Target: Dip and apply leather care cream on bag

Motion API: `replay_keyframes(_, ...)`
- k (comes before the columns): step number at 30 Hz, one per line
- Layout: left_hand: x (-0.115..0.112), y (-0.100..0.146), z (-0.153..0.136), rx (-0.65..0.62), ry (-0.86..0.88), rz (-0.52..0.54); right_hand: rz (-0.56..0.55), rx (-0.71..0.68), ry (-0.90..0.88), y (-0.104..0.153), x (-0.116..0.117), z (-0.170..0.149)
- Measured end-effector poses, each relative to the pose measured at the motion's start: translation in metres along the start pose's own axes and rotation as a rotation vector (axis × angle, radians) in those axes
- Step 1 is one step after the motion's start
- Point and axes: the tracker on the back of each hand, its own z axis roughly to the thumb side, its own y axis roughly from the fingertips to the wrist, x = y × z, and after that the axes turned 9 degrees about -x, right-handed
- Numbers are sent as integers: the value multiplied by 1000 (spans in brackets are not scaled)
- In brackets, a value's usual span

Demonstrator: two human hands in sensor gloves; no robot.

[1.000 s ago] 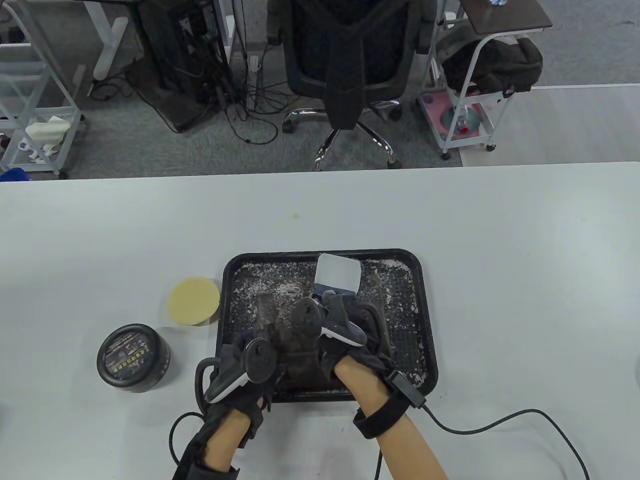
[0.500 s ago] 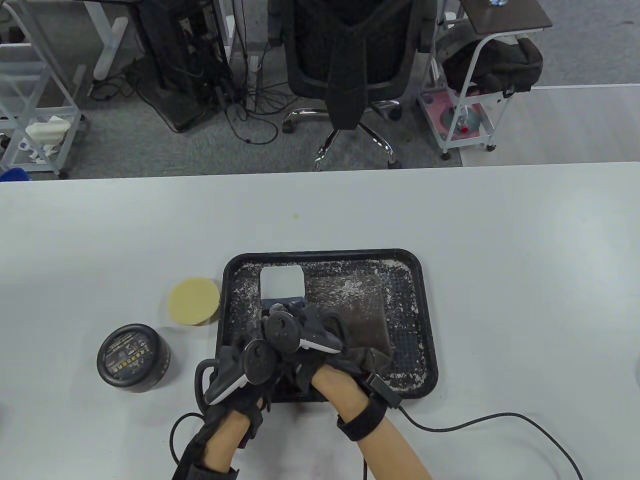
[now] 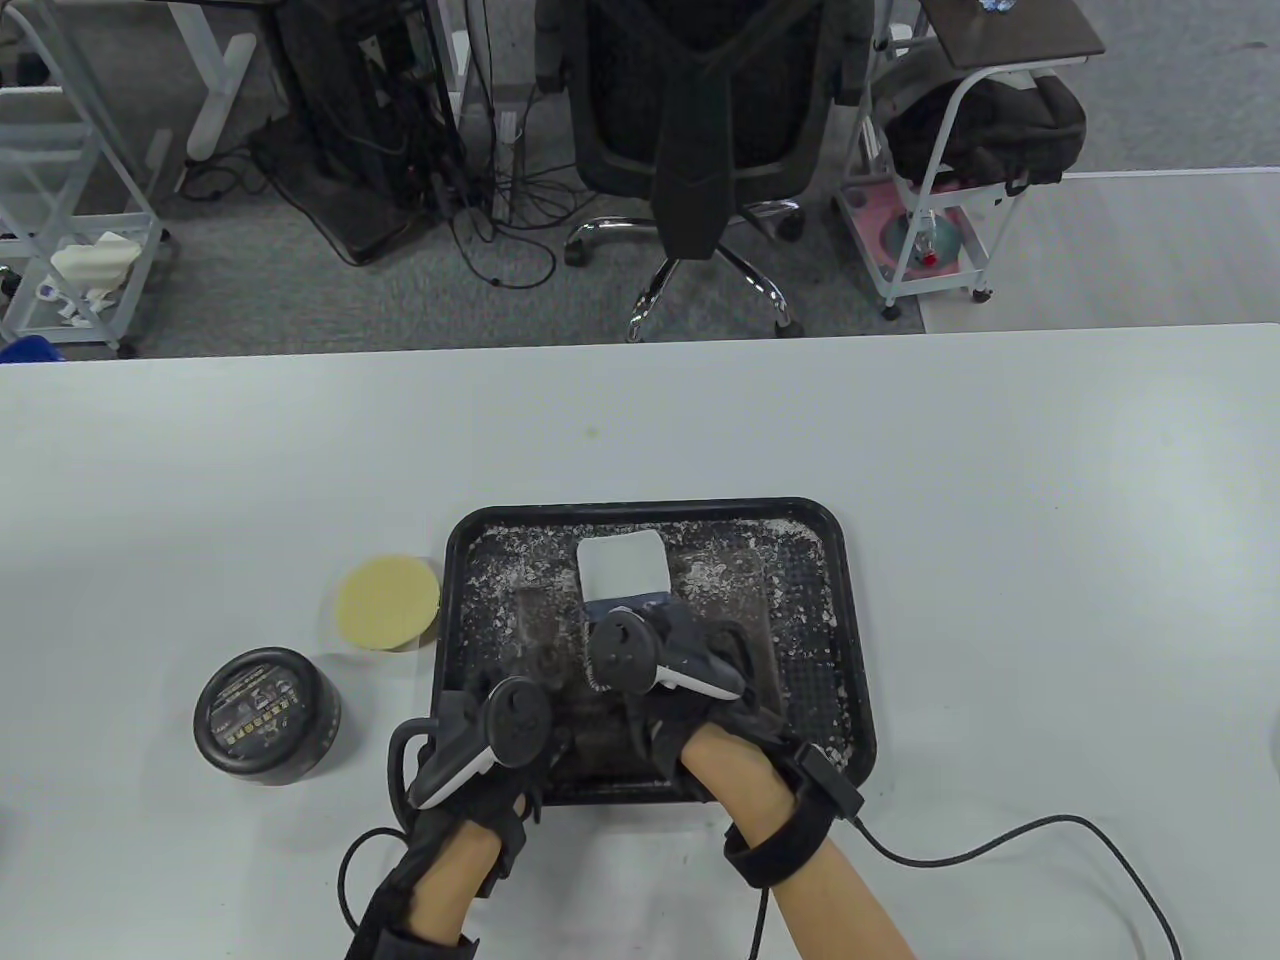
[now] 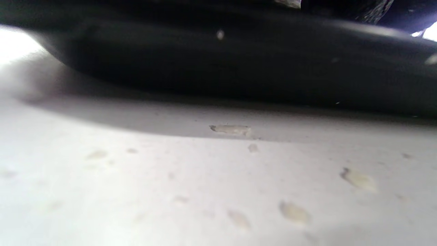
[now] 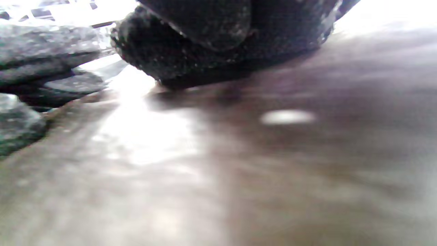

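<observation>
Your right hand (image 3: 665, 670) now sits over the middle of the bag (image 3: 745, 640), with the white sponge (image 3: 624, 567) held out past its fingertips; a second ago that sponge was toward the tray's far right, half a second ago toward its far left, so you are sweeping it side to side across the leather, and I judge the spreading step to be well under way rather than finished. The brown bag itself lies flat in the black tray (image 3: 850, 640), where it has stayed, and your left hand (image 3: 480, 740) has not shifted from its near left corner, pressing it down. Whether those left fingers curl round the bag or lie straight, I cannot tell; the right fingers hold the sponge by its near edge. The white table (image 3: 1000, 480) carries the tray near you, whose floor is crusted with white flecks of cream. The open cream tin (image 3: 266, 715) stands just left of the tray, well within reach for another dip, with its yellow lid (image 3: 388, 603) beyond it. Behind the table are an office chair (image 3: 700, 120), wire carts and loose cables on grey carpet.
</observation>
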Motion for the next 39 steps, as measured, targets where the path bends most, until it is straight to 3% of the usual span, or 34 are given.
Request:
replay_keyframes(6,0,0,0,0,-1,-2,8,147,73,23,-9,-33)
replay_keyframes(12,0,0,0,-2,1,4,30,222,128,30,-12,-41)
replay_keyframes(25,-1,-1,-1,-15,-3,7,16,82,165,17,-2,3)
replay_keyframes(39,-1,0,-3,-22,8,6,-23,-162,53,-4,13,61)
